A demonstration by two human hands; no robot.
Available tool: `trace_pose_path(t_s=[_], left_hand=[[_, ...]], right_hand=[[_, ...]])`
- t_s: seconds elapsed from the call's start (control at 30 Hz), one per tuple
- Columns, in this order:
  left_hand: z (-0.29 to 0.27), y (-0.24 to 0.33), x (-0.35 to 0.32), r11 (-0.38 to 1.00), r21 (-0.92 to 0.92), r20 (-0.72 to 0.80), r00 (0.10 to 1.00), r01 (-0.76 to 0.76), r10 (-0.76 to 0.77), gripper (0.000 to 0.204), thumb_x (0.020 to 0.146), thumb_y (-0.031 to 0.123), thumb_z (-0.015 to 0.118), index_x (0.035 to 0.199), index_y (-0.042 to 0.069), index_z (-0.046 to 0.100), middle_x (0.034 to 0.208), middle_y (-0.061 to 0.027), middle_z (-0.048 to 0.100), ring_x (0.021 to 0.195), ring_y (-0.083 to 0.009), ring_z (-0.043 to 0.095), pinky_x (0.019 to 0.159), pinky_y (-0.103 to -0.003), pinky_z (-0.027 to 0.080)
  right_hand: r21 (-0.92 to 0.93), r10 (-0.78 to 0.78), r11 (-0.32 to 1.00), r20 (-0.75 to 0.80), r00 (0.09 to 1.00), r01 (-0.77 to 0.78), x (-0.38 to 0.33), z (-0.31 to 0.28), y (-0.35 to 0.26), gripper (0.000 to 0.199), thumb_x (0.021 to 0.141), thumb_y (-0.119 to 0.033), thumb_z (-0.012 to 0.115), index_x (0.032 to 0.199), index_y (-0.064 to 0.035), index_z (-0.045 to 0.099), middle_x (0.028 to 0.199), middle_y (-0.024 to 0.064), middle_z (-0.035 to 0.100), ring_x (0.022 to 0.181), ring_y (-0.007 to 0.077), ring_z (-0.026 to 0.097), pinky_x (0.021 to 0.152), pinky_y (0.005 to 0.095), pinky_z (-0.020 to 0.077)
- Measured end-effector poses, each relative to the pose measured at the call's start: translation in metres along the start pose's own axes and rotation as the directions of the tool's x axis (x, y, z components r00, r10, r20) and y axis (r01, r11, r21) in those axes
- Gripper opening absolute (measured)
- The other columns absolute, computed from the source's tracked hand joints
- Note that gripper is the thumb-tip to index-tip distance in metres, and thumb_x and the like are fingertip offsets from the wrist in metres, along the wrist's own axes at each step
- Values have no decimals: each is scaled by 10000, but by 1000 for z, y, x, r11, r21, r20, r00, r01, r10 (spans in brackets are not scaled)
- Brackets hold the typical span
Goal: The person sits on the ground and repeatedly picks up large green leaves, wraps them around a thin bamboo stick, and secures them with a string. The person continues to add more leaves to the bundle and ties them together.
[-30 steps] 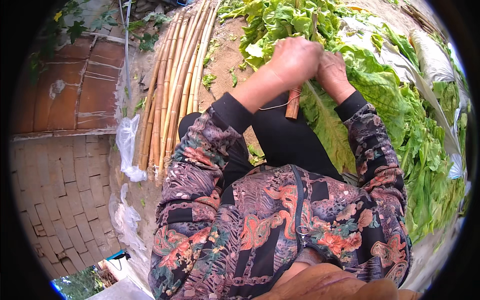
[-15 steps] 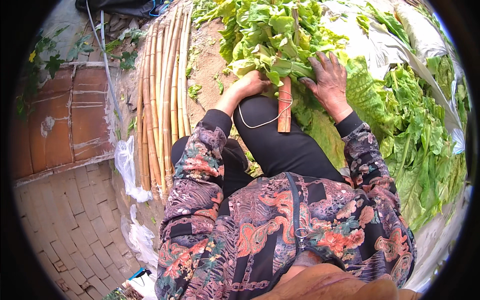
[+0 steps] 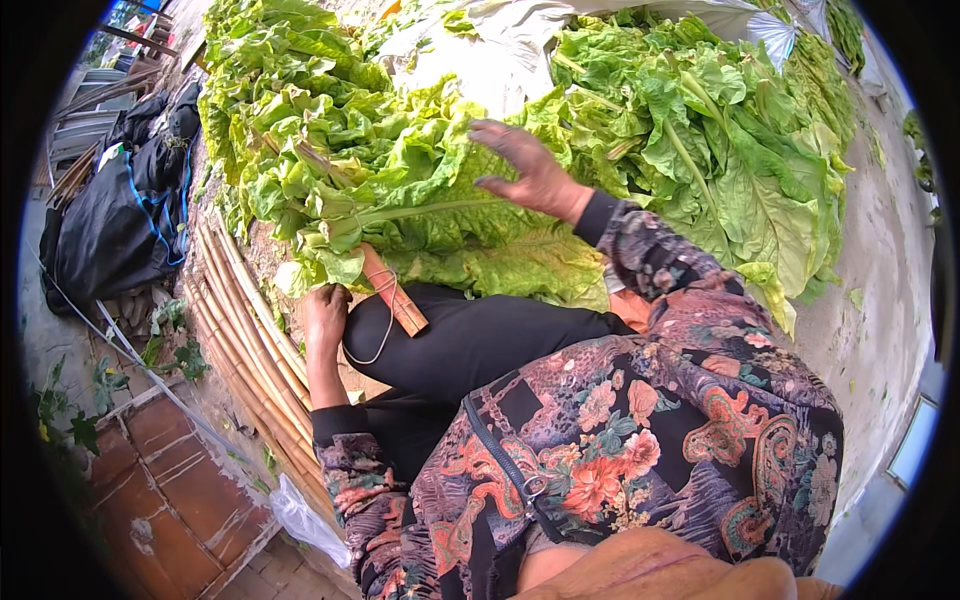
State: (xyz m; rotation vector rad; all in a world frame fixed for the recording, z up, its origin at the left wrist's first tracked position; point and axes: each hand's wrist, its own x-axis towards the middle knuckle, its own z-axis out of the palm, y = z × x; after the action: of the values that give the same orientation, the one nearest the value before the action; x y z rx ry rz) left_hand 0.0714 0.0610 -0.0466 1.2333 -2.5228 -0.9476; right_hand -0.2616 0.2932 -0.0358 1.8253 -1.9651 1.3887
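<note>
My left hand point(image 3: 327, 315) is beside my knee, at the left of a reddish split-bamboo stick point(image 3: 393, 290). Its fingers are curled in at the leaf stalks, and whatever they hold is hidden. A thin pale cord point(image 3: 376, 350) loops from the stick's near end down over my black trouser leg. Large yellow-green leaves point(image 3: 330, 180) are bunched along the stick, covering its far part. My right hand point(image 3: 530, 165) is above the leaves to the right, thumb apart and fingers stretched out, with nothing in it.
A heap of broad green leaves point(image 3: 700, 150) lies at the right, with white sheeting point(image 3: 500, 50) behind. Long bamboo poles point(image 3: 245, 320) lie on the ground at my left. Beyond them are a black bundle point(image 3: 120, 210), a rusty panel point(image 3: 160, 490) and a clear plastic bag point(image 3: 308, 520).
My view has swung to the right. The right hand has lifted from the leaves by the stick and moved right, over the leaves. The left hand stays near the stick's bunched leaves.
</note>
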Motion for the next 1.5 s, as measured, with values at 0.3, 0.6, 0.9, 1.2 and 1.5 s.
trace_pose_path(t_s=[0.3, 0.6, 0.9, 1.2, 1.5], left_hand=[[40, 141, -44, 921, 233, -279, 886, -312, 370, 163, 892, 202, 549, 830, 57, 591, 649, -165, 593, 616, -380, 588, 552, -413, 461], [61, 142, -25, 725, 657, -239, 855, -206, 460, 149, 864, 210, 559, 757, 106, 557, 695, -85, 639, 612, -297, 634, 533, -406, 509], [65, 139, -22, 732, 640, -253, 836, -233, 487, 138, 866, 197, 550, 766, 103, 559, 696, -92, 639, 627, -299, 635, 528, -407, 504], [64, 138, -24, 742, 635, -277, 833, -215, 478, 138, 867, 203, 553, 771, 104, 552, 684, -87, 636, 605, -295, 633, 516, -405, 500], [63, 135, -25, 757, 618, -318, 814, -212, 487, 158, 858, 204, 561, 733, 109, 554, 616, -77, 613, 581, -270, 633, 489, -382, 500]], right_hand=[[-835, 537, 41, -445, 717, -549, -145, -244, 133, 498, 791, -293, 667, 1226, -127, 490, 1084, 114, 600, 1014, 302, 568, 850, 459, 420], [-805, 500, 179, -421, 757, -566, -174, -270, 156, 560, 719, -240, 716, 1203, -108, 467, 1040, 120, 582, 1026, 336, 547, 793, 507, 462], [-935, 567, 162, -174, 805, -316, -169, -178, 107, 258, 761, -166, 601, 1004, -91, 559, 954, 106, 563, 837, 295, 592, 713, 423, 461], [-793, 647, 267, -274, 712, -548, -179, -163, 121, 527, 639, -276, 749, 1074, -102, 507, 991, 119, 540, 921, 311, 565, 773, 449, 435], [-846, 513, 302, -243, 823, -439, -196, -168, 113, 548, 652, -158, 722, 1164, -132, 527, 1272, 90, 474, 1151, 303, 473, 938, 471, 362]])
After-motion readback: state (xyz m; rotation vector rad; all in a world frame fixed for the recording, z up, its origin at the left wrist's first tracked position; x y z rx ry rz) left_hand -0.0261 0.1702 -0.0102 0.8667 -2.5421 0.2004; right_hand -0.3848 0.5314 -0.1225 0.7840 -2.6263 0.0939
